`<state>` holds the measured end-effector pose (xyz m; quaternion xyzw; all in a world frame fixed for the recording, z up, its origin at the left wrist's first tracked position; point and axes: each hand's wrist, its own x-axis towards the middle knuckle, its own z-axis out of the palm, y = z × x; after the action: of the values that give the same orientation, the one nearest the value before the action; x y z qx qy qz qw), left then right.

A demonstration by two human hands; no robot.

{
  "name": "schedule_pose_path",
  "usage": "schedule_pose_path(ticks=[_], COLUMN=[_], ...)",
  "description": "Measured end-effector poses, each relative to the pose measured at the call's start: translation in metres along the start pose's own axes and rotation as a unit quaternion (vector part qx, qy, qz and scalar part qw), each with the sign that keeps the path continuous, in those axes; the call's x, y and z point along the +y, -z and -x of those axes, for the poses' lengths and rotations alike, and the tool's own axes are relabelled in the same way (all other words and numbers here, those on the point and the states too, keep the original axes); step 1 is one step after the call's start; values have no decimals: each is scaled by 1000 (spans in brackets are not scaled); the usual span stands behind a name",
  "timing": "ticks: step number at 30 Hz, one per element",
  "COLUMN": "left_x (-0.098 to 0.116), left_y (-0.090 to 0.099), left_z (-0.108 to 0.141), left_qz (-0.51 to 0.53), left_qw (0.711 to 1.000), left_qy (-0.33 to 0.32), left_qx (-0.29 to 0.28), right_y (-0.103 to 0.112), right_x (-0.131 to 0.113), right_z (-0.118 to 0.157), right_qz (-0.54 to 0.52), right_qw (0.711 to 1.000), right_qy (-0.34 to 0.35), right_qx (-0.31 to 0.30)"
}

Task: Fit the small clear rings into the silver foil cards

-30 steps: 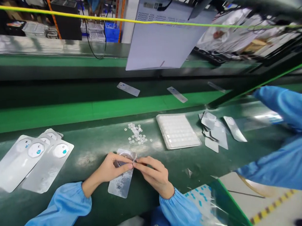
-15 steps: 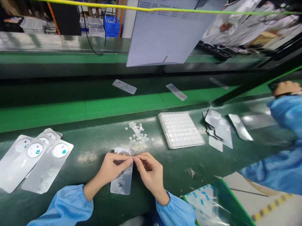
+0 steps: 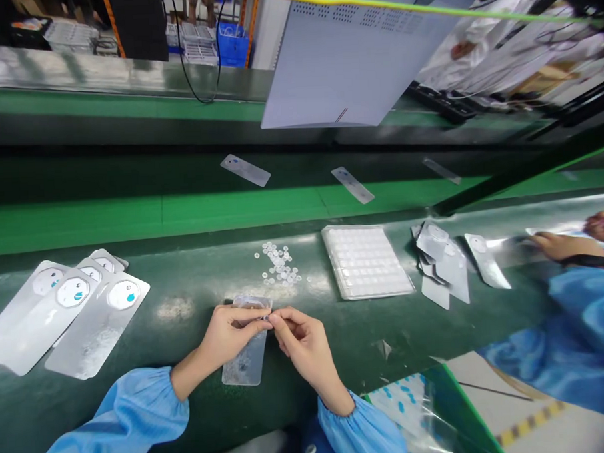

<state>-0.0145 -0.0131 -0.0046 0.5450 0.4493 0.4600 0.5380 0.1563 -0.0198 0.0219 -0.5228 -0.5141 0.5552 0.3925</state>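
Observation:
In the head view, my left hand [image 3: 227,333] and my right hand [image 3: 304,343] meet fingertip to fingertip, both pinched closed. Between them is a tiny part, too small and covered to name. Under my left hand lies a flat, translucent rectangular plate [image 3: 244,362] on the green bench; my fingers hide its upper part. Just beyond my hands is a scatter of small, clear, round ring-like pieces [image 3: 283,273]. A clear tray with rows of pale cells [image 3: 366,264] lies to their right.
Silvery plates with white round patches [image 3: 93,329] overlap at left. Another pile of plates [image 3: 447,273] lies right of the tray. Several plates rest on the green belt [image 3: 196,214]. A co-worker's hands [image 3: 566,245] are at far right. A green-edged bin [image 3: 473,413] holds plastic film.
My hands stay pinched together over the plate, with little shift. The co-worker's hand has come down to the bench, and a second hand now shows. The view has shifted slightly.

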Motion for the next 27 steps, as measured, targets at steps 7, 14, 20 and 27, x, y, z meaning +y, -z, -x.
schedule_pose_path(ticks=[7,14,20,27], left_x=[3,7,7,4], left_y=[0,-3,-4,-2], left_z=[2,6,6,8], left_qz=[-2,65,106,91], left_qw=[1000,998,994,996], left_qy=[-2,-10,7,0], left_qx=[22,15,-4,-2], right_y=[-3,-16,-22,-24], right_x=[5,8,8,9], right_z=[2,1,-1,-1], right_qz=[69,135,156,174], right_qw=[993,975,963,955], right_qy=[57,136,174,190], right_qx=[74,114,133,145])
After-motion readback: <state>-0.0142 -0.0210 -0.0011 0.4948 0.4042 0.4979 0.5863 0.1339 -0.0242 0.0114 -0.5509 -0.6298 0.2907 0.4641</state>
